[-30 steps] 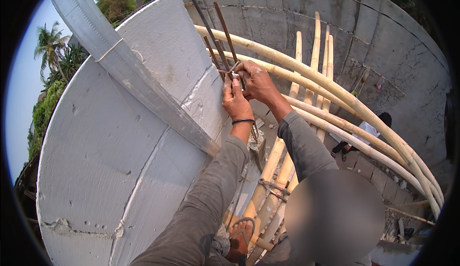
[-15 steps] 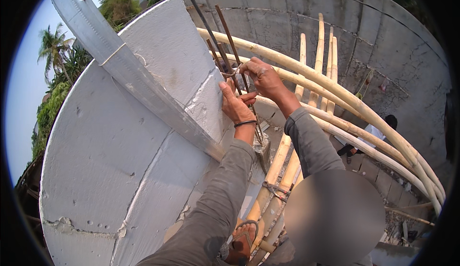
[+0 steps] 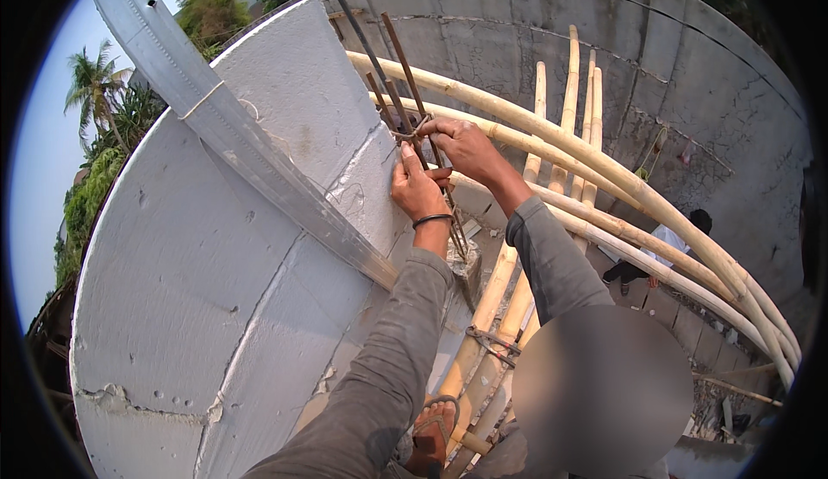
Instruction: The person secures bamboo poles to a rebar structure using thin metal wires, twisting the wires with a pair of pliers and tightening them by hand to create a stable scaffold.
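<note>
Several rusty rebar rods rise beside the white wall panel's edge, with a small bent steel ring around them. At the ring's right side, my right hand is closed, its thumb and index finger pinching the bent steel. My left hand is just below, thumb up near the ring and fingers curled behind the rods. A dark band circles my left wrist. The exact fingertip contact of the left hand is partly hidden by the rods.
Long bamboo poles curve across the right. Pincers lie on bamboo near my sandalled foot. A metal channel leans across the white panel. Another person is below right, by a grey wall.
My right hand has come down and left slightly, its fingers now closer against the ring. The left hand stays by the rods, its thumb nearer the ring. The view has shifted a little.
</note>
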The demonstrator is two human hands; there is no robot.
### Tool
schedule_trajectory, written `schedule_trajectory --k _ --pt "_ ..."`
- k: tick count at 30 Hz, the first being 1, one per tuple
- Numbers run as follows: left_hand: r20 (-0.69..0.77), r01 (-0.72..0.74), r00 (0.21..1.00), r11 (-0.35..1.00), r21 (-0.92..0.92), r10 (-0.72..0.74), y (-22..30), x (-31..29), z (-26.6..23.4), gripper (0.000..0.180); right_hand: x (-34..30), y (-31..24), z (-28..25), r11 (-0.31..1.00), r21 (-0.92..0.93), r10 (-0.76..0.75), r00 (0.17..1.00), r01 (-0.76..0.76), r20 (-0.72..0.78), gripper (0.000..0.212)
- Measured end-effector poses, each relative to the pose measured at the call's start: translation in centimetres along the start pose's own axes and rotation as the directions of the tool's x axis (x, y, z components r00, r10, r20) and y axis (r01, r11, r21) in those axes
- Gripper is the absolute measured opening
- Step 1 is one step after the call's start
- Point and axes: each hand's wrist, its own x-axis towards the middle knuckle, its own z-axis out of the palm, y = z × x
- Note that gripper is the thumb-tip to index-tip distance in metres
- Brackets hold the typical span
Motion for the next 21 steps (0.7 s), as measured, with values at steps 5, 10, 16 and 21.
schedule_trajectory --k 5,10,16,21 --pt "0.011 -0.088 0.996 0.98 -0.18 0.092 -0.5 -0.2 -0.1 0.036 0.0 -1.0 0.0 0.94 0.248 0.214 0.971 -0.235 0.109 0.034" --pt "0.013 -0.058 0.998 0.987 -0.15 0.061 -0.2 0.2 -0.6 0.048 0.3 -2.0 0.3 0.861 0.366 0.3 0.934 -0.353 0.196 0.034" --pt "0.043 0.072 0.997 0.969 -0.236 -0.063 1.9 0.6 -0.5 0.058 0.5 -2.6 0.3 0.704 0.549 0.36 0.893 -0.451 0.272 0.034" --pt "-0.019 0.121 0.991 0.966 -0.227 -0.129 3.2 0.5 0.5 0.055 0.6 -2.4 0.2 0.778 0.482 0.322 0.914 -0.403 0.246 0.029"
